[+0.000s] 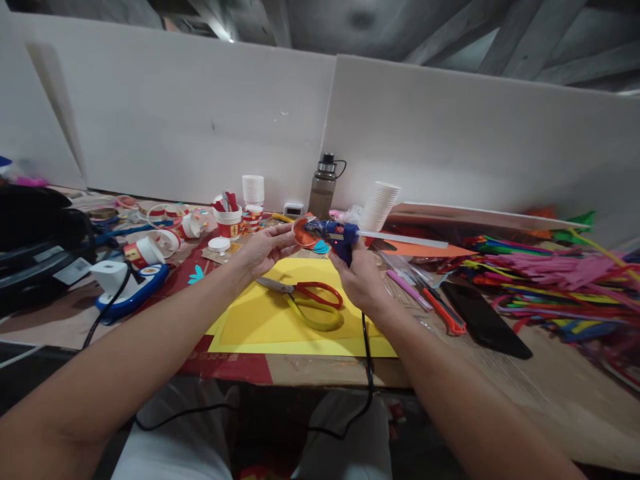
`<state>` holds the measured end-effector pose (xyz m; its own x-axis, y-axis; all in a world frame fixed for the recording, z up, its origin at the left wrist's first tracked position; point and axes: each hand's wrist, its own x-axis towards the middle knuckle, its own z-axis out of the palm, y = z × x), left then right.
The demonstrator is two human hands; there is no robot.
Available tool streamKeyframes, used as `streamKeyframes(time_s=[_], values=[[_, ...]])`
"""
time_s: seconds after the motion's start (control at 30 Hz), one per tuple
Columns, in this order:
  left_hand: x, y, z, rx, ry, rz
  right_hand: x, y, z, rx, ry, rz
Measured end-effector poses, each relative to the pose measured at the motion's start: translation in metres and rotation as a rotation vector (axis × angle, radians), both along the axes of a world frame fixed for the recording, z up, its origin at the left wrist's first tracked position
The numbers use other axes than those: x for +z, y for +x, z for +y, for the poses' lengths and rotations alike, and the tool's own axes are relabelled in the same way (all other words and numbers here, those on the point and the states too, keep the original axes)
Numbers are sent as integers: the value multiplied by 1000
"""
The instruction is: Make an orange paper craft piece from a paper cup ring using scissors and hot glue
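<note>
My right hand [357, 273] is wrapped round the grip of a blue hot glue gun [340, 235]. A long white glue stick [405, 239] runs out of its back end, and a black cord [369, 360] hangs down from it. The gun's nozzle end is at an orange paper cup [301, 231], which my left hand [267, 250] holds by its left side. Turquoise paper petals [321, 247] show just beside the cup; whether they are fixed to it I cannot tell. Below both hands, scissors [305, 297] with red and yellow handles lie on yellow sheets [260, 333].
At the back stand a bottle [323, 187], stacked white cups [381, 207] and a red-and-white cup [229, 221]. Pipe cleaners [560, 273], a phone [485, 320] and a red cutter [445, 312] lie right. A power strip [133, 293] and turquoise cutout [197, 275] lie left.
</note>
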<state>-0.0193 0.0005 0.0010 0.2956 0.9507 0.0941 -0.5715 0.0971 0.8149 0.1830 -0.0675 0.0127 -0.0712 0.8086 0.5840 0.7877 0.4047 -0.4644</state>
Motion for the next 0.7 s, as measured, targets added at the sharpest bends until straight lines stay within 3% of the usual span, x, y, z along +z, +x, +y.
streamKeyframes(time_s=[0.33, 0.7], values=[[2, -1, -2, 61, -27, 85, 1, -1, 0, 40, 13, -3], [4, -4, 2, 53, -54, 15, 2, -3, -3, 95, -27, -17]])
